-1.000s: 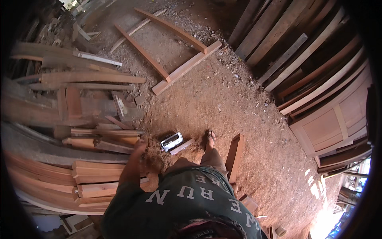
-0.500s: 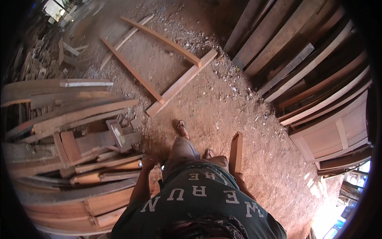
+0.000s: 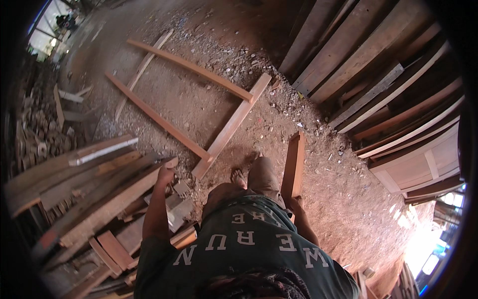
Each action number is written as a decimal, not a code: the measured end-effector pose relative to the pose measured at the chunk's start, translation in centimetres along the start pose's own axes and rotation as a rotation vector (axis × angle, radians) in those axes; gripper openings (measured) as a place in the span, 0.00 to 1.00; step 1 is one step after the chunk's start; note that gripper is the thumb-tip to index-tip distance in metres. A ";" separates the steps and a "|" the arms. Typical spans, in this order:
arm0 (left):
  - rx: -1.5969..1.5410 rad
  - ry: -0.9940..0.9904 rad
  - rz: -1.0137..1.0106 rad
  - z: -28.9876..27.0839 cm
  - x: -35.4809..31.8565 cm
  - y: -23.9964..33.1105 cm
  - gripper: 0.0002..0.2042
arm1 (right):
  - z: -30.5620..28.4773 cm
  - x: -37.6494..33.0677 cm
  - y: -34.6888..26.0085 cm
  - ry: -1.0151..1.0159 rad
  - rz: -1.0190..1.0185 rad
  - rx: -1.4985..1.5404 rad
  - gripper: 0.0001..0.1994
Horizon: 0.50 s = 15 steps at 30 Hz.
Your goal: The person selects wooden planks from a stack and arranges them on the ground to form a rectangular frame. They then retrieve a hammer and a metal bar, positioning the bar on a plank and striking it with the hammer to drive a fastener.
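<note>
My right hand (image 3: 297, 203) is closed on a reddish-brown wooden beam (image 3: 293, 167), which points away from me beside my right leg. My left hand (image 3: 166, 174) is stretched out to the left, right by the end of a long board (image 3: 119, 202) on the lumber pile. Its fingers are too small and dark to make out, and I cannot tell whether it touches the board. On the dirt ahead, two slim wooden bars (image 3: 158, 117) (image 3: 191, 70) run side by side, their near ends resting on a thicker crosspiece (image 3: 234, 124) and their far ends on a thin pale strip (image 3: 143, 74).
Stacked boards (image 3: 99, 169) fill the left side, with scrap wood (image 3: 42, 124) farther back. Large planks (image 3: 348, 45) and a panelled door (image 3: 423, 159) lean along the right. Gravel (image 3: 294, 107) is scattered over the dirt floor.
I have stepped forward, and the bars on the floor sit nearer. My left hand has moved outward and ahead toward the board's end. The beam in my right hand reaches farther forward.
</note>
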<state>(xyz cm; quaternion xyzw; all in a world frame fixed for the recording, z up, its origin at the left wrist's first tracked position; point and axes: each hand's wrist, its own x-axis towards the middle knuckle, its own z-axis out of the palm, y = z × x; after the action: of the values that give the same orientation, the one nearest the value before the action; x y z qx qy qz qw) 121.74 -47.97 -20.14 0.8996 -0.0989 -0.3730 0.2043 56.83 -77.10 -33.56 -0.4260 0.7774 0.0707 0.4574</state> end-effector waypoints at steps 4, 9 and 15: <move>0.116 -0.009 0.084 -5.1 9.1 13.9 0.22 | 3.9 0.6 -7.2 -0.028 0.013 -0.082 0.27; 0.263 -0.065 0.217 -6.8 16.1 25.8 0.21 | 4.7 -5.8 -22.6 -0.019 0.088 -0.212 0.26; 0.391 -0.268 0.275 -6.2 21.4 37.0 0.23 | 7.6 -2.4 -24.8 -0.008 0.155 -0.146 0.32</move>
<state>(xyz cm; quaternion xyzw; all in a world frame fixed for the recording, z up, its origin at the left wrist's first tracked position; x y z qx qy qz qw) 140.20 -86.38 -13.34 0.8427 -0.3164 -0.4312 0.0609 80.36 -87.46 -29.14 -0.3963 0.7989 0.1640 0.4217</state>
